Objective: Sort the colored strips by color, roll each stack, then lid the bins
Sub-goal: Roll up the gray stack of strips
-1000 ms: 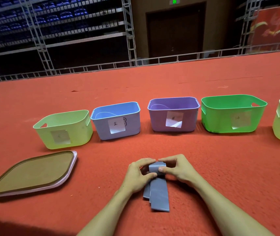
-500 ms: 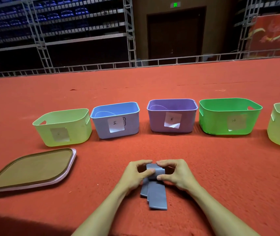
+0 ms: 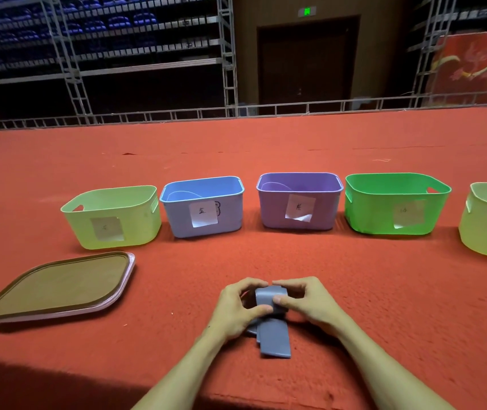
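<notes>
At the bench's 6 o'clock edge, the left hand (image 3: 238,306) and right hand (image 3: 307,301) both pinch the blue-grey strip stack (image 3: 273,332), whose loose tail is shorter than a second ago, so the roll nears completion for the blue bin (image 3: 203,205) at 11 o'clock.

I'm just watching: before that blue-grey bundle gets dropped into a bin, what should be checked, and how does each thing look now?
1. Both hands on the roll: left hand and right hand pinch the strip stack: ok.
2. Stack fully rolled: a flat tail lies on the red carpet: not ok.
3. Blue bin open: ok.
4. Strip colour matches that bin: cannot tell.
5. Lid within reach, on the carpet: ok.
</notes>
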`<state>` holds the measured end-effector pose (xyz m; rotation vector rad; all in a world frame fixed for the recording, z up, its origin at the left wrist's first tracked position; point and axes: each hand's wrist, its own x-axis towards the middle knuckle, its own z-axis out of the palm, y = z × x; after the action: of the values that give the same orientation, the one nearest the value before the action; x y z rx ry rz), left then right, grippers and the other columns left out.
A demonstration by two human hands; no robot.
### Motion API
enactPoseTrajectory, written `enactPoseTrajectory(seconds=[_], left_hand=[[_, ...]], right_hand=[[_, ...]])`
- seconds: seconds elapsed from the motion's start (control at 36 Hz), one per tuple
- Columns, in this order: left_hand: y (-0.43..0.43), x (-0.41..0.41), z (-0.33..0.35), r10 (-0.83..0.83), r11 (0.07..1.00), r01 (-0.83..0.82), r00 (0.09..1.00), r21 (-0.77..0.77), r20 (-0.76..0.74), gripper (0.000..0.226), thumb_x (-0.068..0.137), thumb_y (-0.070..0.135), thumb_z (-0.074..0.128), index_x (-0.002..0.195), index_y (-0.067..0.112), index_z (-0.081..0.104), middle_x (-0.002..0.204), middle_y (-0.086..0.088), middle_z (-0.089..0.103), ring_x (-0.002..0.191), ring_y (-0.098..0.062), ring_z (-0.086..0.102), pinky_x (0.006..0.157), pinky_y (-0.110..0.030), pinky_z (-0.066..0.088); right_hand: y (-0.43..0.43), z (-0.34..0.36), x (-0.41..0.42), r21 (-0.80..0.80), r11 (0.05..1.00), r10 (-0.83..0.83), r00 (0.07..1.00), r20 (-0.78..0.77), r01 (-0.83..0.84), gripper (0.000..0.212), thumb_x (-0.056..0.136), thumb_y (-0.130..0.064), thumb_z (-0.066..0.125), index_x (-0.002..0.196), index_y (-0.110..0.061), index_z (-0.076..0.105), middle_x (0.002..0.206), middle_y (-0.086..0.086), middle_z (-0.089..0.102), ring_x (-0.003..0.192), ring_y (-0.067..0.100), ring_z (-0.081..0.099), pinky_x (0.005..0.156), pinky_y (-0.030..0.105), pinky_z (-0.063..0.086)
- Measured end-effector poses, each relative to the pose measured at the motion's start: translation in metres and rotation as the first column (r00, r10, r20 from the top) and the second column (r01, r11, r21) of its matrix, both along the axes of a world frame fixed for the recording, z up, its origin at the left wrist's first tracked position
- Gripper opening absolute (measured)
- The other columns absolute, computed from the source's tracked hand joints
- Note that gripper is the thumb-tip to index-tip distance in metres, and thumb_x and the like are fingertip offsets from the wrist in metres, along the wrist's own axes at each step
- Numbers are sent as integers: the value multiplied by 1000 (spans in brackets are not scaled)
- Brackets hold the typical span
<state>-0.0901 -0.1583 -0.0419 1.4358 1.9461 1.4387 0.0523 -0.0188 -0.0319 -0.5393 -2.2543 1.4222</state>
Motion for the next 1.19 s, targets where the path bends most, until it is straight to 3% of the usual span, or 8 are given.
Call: enactPoseTrajectory(seconds=[0.14,0.33,0.53,0.67,0.75,0.83,0.97,1.19], left_hand=[[-5,3,0,5,1000,-5,1000,1,-23,35,66,38,74,101,32,68,102,18,69,100,-3,63,92,-24,48],[-10,4,9,26,996,-23,999,-90,32,24,82,21,71,99,38,68,102,17,70,98,3,63,91,-19,47],[-20,8,11,2,981,14,996,-195,84,25,80,26,74,105,29,69,100,11,73,98,-6,67,88,-25,52],[-25,12,17,-21,981,18,1000,-195,-10,33,73,24,80,101,34,66,97,14,72,92,1,65,83,-14,48],[-29,18,16,-12,987,9,1000,-159,-19,37,70,21,82,99,37,64,97,13,72,92,2,65,82,-12,47],[-32,21,14,-14,993,9,999,-118,-40,41,68,19,83,98,39,65,98,13,72,95,-1,65,87,-18,49],[-38,26,11,-20,996,13,997,-92,-76,45,63,27,83,102,38,65,101,15,71,100,0,64,93,-24,48],[-48,33,13,-26,995,20,998,-98,-58,36,75,32,74,111,34,65,109,20,67,106,2,61,96,-24,47]], right_hand=[[-5,5,5,12,1000,25,1000,-9,-25,36,73,-5,79,107,-12,71,93,-18,72,90,-7,64,78,9,46],[-11,0,13,118,993,-4,1000,-6,5,49,65,-12,85,111,-20,70,110,-12,68,106,-9,59,95,10,41],[-21,-5,17,113,992,-51,998,-40,55,50,59,-7,88,104,-22,73,106,-11,69,103,-10,59,95,11,43],[-28,-8,24,129,989,-61,996,-70,69,42,54,-8,91,87,-24,71,101,-15,70,100,-7,62,93,12,44],[-28,-7,29,105,993,-51,994,-100,61,29,62,-8,87,87,-13,73,99,-15,70,99,-5,64,89,11,45],[-30,-1,30,94,994,-49,992,-118,60,22,74,-11,79,92,-22,74,99,-14,72,98,-4,64,87,11,45],[-34,-5,33,47,999,-1,1000,-15,2,39,79,-24,76,117,-24,67,108,-13,70,104,-2,63,91,16,46],[-41,3,39,95,995,10,1000,-10,-9,43,68,-17,84,108,-20,71,100,-17,70,98,-8,63,85,7,43]])
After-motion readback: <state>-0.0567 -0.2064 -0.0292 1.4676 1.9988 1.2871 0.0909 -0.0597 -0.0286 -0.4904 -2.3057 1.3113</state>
